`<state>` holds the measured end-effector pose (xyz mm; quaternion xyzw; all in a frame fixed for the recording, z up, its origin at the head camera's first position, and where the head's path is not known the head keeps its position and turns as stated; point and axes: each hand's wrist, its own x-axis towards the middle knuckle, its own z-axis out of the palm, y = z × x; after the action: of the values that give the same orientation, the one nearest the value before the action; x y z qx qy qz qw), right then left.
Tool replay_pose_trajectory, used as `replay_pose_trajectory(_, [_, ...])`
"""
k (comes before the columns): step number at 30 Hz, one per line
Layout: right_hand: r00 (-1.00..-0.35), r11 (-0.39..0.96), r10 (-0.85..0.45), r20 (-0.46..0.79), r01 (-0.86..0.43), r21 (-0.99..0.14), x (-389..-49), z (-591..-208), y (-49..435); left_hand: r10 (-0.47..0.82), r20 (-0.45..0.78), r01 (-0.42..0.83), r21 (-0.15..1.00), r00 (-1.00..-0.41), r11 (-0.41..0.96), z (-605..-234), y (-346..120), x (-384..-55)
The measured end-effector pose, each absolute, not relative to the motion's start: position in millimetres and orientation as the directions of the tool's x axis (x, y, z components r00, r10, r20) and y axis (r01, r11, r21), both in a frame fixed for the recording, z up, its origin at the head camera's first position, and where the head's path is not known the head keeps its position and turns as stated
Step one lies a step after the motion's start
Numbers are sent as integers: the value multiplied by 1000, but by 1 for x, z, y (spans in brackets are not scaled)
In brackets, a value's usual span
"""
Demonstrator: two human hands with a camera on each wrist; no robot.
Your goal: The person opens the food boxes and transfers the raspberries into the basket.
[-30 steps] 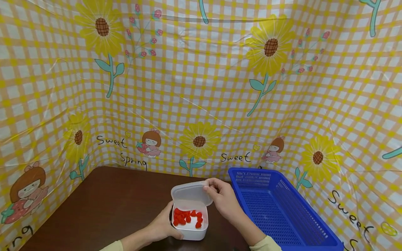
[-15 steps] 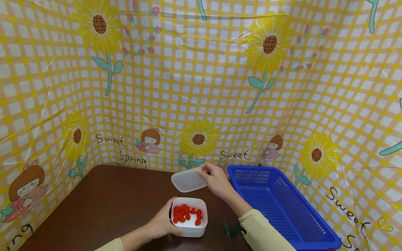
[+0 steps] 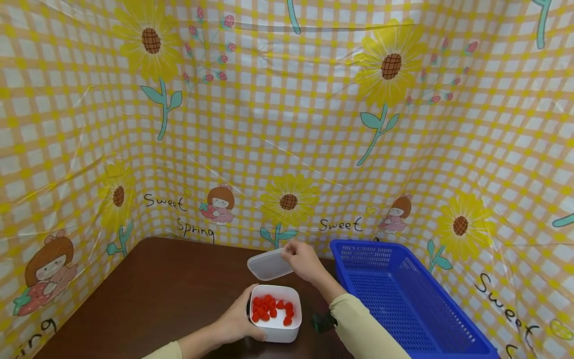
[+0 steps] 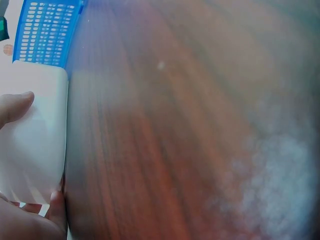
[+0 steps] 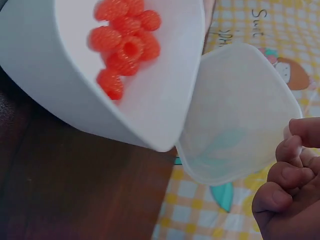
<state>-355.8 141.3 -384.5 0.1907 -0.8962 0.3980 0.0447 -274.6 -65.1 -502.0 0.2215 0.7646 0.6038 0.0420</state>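
A white square container (image 3: pixel 278 335) stands on the dark wooden table, its top uncovered. Red raspberries (image 3: pixel 264 306) lie in it, mostly at its left and far side, with part of the white bottom bare. My left hand (image 3: pixel 237 319) grips the container's left side, thumb at the near face, as the left wrist view also shows on the white wall (image 4: pixel 40 130). Behind the container, my right hand (image 3: pixel 302 259) pinches a translucent lid (image 3: pixel 269 265) by its right corner. The lid hangs tilted and apart from the container. In the right wrist view the raspberries (image 5: pixel 125 45) look hollow-centred.
A blue perforated basket (image 3: pixel 403 304) sits at the right of the table (image 3: pixel 179 279). A small dark green object (image 3: pixel 320 323) lies between container and basket, partly behind the right sleeve. Checked, flower-printed cloth (image 3: pixel 287 149) encloses the back and sides.
My right hand has lifted the lid off the container's back rim and away from it, then lowered it slightly. The dark green object has come into sight. My left hand keeps its grip.
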Motion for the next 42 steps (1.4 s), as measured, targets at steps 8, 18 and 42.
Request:
replay_pose_trajectory(8, [-916,606,-329,230,-391,-693,-364,-402,141,387,203,289,941,-899,177,-506,-68,-276])
replay_pose_trajectory(18, [-904,727,-371,213,-426,-538,-364,-404,149,364,179,282,926,-914,252,-502,-65,-279])
replay_pose_trajectory(42, [-896,903,-422,142,-429,-22,-374,-430,154,366,155,260,931,-918,258,-497,-65,-274])
